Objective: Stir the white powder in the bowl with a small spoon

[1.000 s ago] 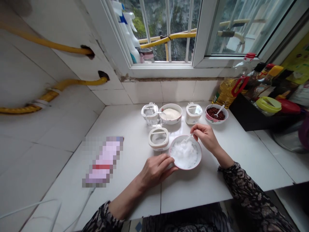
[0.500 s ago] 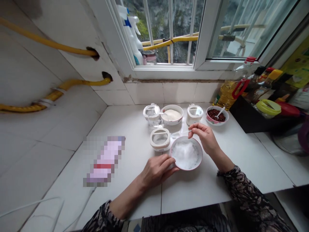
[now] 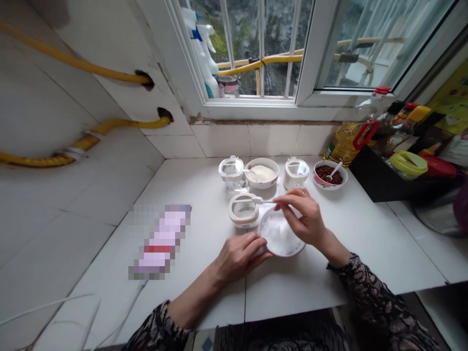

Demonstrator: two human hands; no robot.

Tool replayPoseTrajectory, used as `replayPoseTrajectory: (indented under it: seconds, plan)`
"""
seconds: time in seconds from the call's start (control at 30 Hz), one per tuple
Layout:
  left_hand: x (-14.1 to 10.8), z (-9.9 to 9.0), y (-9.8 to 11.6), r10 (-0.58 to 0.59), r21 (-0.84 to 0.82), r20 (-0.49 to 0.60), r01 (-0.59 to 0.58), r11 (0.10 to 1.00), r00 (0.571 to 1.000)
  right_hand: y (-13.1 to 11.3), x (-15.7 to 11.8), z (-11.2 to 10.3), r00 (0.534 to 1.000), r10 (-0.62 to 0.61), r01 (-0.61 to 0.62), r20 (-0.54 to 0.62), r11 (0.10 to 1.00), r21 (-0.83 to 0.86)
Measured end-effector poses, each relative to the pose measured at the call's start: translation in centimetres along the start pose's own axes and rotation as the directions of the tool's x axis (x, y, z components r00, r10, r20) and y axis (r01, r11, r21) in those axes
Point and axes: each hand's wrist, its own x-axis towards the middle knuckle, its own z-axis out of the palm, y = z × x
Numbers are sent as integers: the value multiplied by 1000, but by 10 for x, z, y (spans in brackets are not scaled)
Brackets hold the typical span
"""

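Note:
My left hand grips the near left rim of a bowl that holds a white granular heap. Between the fingertips of my right hand is the handle of a small white spoon. Its head points left, near the far edge of a clear jar with a white-rimmed lid. That jar stands just left of the bowl. My right hand hangs over the bowl and hides part of its right side.
Behind stand another clear jar, a bowl of pale grains, a third jar and a bowl of dark red bits with a spoon. An oil bottle and a black box are at right. A blurred phone-like object lies left.
My right hand has moved left over the bowl, taking the spoon from beside the near jar to the jar's far edge. My left hand stays on the bowl; the view shifts slightly.

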Motion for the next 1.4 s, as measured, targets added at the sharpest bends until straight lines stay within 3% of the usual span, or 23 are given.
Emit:
replayPoseTrajectory:
  seconds: [0.17, 0.37, 0.47, 0.53, 0.63, 0.7, 0.77, 0.87, 1.03, 1.13, 1.2, 1.4]
  plan:
    - [0, 0, 0, 1, -11, 4, -1, 1000, 1000, 15, -2, -17, 978, 200, -205, -56, 973, -106]
    - [-1, 0, 0, 1, -1, -3, -1, 1000, 1000, 27, -11, -4, 964, 247, -231, 96, 961, -151]
    - [-2, 0, 0, -6, -1, 2, 6, 1000, 1000, 27, -12, -1, 944, 321, -314, 77, 945, -88]
    - [-1, 0, 0, -3, -3, 3, 3, 1000, 1000, 27, -11, -3, 908, 417, -417, 49, 909, -4]
    - [-1, 0, 0, -2, -12, 6, 2, 1000, 1000, 31, -9, -6, 806, 587, -590, 79, 785, 189]
    - [-1, 0, 0, -5, -10, 7, 5, 1000, 1000, 34, -8, -7, 746, 657, -655, 108, 695, 298]
    - [-1, 0, 0, -4, -7, 9, 4, 1000, 1000, 37, -8, -7, 721, 684, -673, 109, 653, 346]
    - [-2, 0, 0, -1, -12, 6, 1, 1000, 1000, 37, -9, -7, 742, 666, -656, 81, 696, 292]
    - [-2, 0, 0, -9, -15, 12, 9, 1000, 1000, 30, -10, -2, 899, 435, -437, 54, 899, 26]
    - [-2, 0, 0, -7, -11, 8, 7, 1000, 1000, 28, -10, -2, 903, 423, -427, 82, 903, 46]
    - [-2, 0, 0, -7, -12, 7, 7, 1000, 1000, 29, -10, -4, 867, 489, -498, 96, 856, 137]
    - [-1, 0, 0, 5, -7, 1, -5, 1000, 1000, 39, -7, -9, 691, 709, -687, 142, 584, 432]
